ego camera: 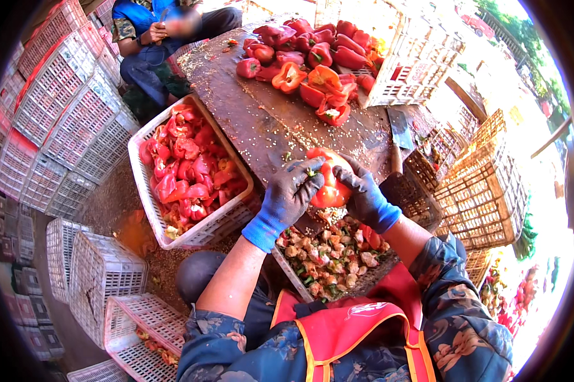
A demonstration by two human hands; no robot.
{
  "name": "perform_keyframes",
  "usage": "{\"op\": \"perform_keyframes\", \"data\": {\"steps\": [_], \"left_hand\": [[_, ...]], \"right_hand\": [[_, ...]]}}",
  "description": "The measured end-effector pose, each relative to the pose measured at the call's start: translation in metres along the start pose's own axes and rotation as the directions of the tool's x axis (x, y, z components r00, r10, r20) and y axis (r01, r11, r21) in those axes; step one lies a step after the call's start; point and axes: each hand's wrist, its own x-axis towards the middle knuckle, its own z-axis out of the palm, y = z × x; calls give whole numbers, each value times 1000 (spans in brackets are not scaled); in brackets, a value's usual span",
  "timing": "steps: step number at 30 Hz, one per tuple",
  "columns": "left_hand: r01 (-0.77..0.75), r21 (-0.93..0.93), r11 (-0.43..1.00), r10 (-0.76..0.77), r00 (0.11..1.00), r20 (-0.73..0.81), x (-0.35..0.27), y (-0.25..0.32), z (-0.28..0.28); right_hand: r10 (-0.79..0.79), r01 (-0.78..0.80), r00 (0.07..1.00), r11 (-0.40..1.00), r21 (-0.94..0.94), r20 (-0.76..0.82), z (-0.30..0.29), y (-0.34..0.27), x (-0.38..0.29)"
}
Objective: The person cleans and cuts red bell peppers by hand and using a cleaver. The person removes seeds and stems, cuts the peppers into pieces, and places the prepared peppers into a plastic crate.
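Observation:
In both gloved hands, over the table's near edge, is a red bell pepper. My right hand grips its right side, thumb across the front. My left hand is closed against its left side, with a bit of green stem showing at the fingertips. Below them sits a crate of pale seed cores with green stems. To the left stands a white plastic crate full of cut red pepper pieces. Whole and halved red peppers are heaped at the table's far side.
Seeds are scattered over the brown table. A cleaver lies at its right edge, near a tipped white crate. Yellowish crates stand right; stacked crates rise left. Another person sits at far left.

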Motion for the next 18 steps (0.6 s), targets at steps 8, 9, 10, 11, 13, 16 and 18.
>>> {"op": "perform_keyframes", "data": {"steps": [8, 9, 10, 11, 13, 16, 18], "left_hand": [[370, -699, 612, -600, 793, -106, -7, -23, 33], [386, -718, 580, -642, 758, -111, -2, -14, 33], [357, -761, 542, -663, 738, -126, 1, -13, 35], [325, -801, 503, -684, 717, -138, 4, -13, 37], [252, -804, 539, -657, 723, -214, -1, -22, 35], [174, -957, 234, -803, 589, -89, 4, -67, -11], [215, -933, 290, -789, 605, -106, 10, -62, -20]], "right_hand": [[-239, 174, 949, 942, -288, -208, 16, 5, -2], [-288, 223, 938, 928, -300, -194, 16, 8, -1], [-329, 247, 929, 893, -377, -170, 16, 9, -1], [-368, 270, 919, 850, -451, -143, 16, 7, -2], [-398, 281, 913, 777, -564, -93, 20, 7, -3], [-468, 600, 763, 255, -759, 446, 13, -7, -17], [-484, 479, 855, 599, -642, 186, 10, 2, -23]]}}
